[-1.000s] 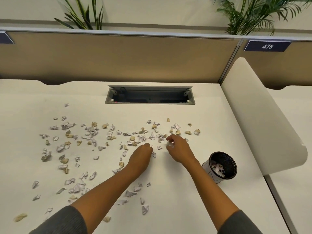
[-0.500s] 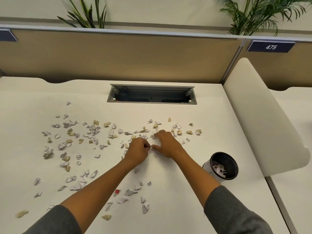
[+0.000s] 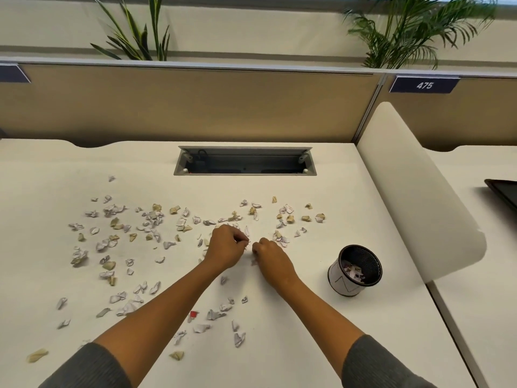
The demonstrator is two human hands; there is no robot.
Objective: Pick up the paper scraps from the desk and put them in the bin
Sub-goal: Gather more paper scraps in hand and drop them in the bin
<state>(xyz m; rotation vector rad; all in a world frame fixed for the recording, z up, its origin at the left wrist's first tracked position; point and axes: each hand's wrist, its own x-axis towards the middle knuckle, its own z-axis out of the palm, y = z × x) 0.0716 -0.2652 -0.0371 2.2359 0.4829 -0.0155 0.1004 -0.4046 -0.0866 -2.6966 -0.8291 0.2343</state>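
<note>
Both hands work mid-desk, the left hand and right hand curled over gathered paper scraps, apparently hoarding several before one trip; scraps litter nine to twelve o'clock, and the bin waits at three o'clock, part-filled

Crumpled paper scraps, matt desk, mesh bin

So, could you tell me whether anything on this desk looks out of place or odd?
Yes: crumpled paper scraps lie strewn across the desk, mostly to the left, while only a few sit in the bin. One red scrap stands out among the white and tan ones. The bin itself stands upright.
</note>
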